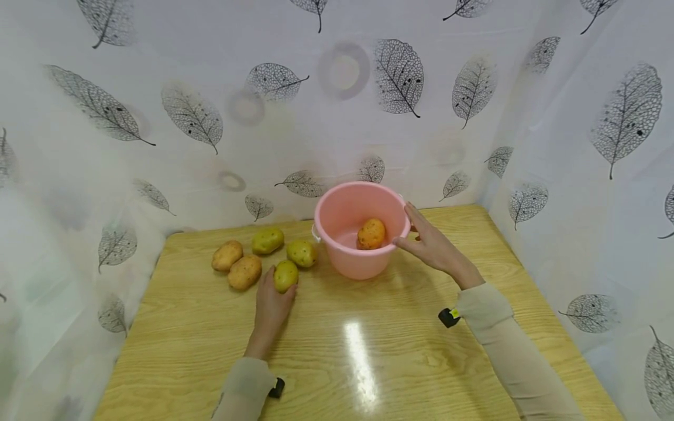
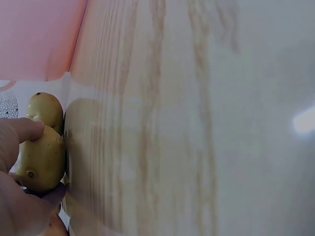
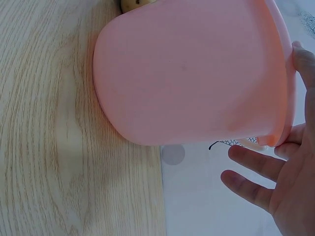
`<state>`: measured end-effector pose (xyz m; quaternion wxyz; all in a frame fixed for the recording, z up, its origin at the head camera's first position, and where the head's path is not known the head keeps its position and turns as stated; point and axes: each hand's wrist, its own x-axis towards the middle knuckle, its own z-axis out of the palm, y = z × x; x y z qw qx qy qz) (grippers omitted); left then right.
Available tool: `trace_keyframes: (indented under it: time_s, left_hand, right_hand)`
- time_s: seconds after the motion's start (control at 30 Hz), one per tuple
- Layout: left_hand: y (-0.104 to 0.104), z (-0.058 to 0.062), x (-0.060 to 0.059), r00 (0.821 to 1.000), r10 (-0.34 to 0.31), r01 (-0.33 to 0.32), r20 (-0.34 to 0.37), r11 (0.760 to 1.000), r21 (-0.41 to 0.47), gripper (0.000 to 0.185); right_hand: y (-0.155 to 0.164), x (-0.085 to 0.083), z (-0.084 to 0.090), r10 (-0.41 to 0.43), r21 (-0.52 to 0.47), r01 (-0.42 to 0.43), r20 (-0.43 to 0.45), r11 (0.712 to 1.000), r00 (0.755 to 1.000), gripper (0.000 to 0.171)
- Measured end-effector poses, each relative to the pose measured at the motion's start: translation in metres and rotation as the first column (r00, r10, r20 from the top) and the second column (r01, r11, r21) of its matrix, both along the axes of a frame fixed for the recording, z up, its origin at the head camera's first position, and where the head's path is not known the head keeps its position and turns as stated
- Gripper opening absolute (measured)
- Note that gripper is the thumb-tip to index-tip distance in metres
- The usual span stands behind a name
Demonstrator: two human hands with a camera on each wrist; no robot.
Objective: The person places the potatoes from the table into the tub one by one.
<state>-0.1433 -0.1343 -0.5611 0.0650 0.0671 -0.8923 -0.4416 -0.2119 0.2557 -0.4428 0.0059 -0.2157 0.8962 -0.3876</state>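
Wooden table (image 1: 368, 351): pink bucket (image 1: 363, 257) holds one potato (image 1: 371, 234), probably dry.

A makeshift recording booth rather than a lived-in room: a white leaf-print curtain (image 1: 337, 105) closes in three sides of a glossy wooden table (image 1: 368, 351), with potatoes (image 1: 247, 260) and a pink plastic bucket (image 1: 363, 257) laid out
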Motion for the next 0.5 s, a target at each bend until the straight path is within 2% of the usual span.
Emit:
trace_keyframes:
  time_s: [0.2, 0.5]
  left_hand:
    - [-0.0041, 0.0008, 0.0014, 1.0, 0.007, -0.008, 0.023, 0.999, 0.049, 0.074]
    - [-0.0089, 0.0034, 0.0048, 0.999, 0.036, -0.038, 0.032, 0.997, 0.07, 0.072]
  right_hand:
    - [0.0001, 0.0003, -0.001, -0.002, -0.018, 0.002, 0.006, 1.0, 1.0, 0.093]
    - [-0.0007, 0.0009, -0.0011, -0.008, -0.018, 0.008, 0.006, 1.0, 1.0, 0.093]
